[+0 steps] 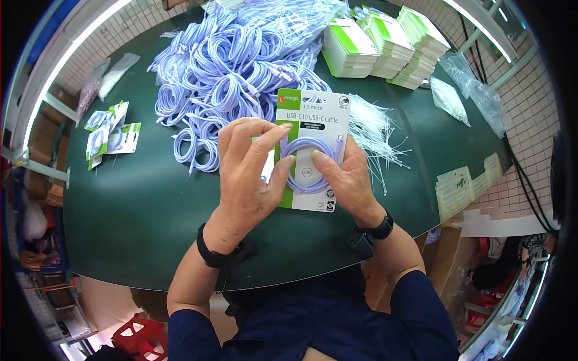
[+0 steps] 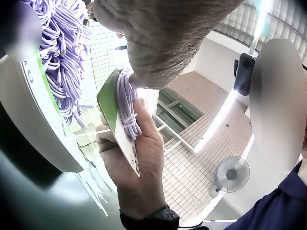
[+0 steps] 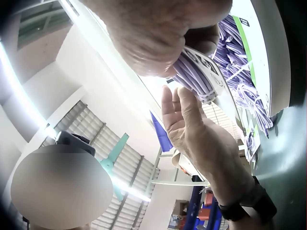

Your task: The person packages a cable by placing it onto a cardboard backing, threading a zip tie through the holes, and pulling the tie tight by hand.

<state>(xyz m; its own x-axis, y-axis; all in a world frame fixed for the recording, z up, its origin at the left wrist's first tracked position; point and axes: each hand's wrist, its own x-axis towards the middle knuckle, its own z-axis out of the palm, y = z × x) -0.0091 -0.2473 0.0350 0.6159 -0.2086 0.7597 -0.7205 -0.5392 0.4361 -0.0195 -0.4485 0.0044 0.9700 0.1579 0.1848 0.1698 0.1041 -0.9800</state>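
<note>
A white-and-green retail card [image 1: 330, 203] labelled as a USB-C to USB-C cable stands upright in front of me. On its front lies a coiled lilac cable [image 1: 299, 187]. My right hand [image 1: 349, 183] grips the card's right edge, thumb over the coil and fingers behind, as the left wrist view shows. My left hand [image 1: 247, 165] is at the left edge, its index fingertip and thumb tip close by the coil. In the right wrist view the left hand's fingers are fairly straight. A white tie end [image 2: 91, 133] sticks out behind the card.
A big heap of coiled lilac cables [image 1: 229, 66] covers the back of the green table [image 1: 150, 228]. Stacks of cards [image 1: 352, 51] stand at the back right, near loose white cable ties [image 1: 373, 129]. Several carded cables [image 1: 111, 138] lie at the left.
</note>
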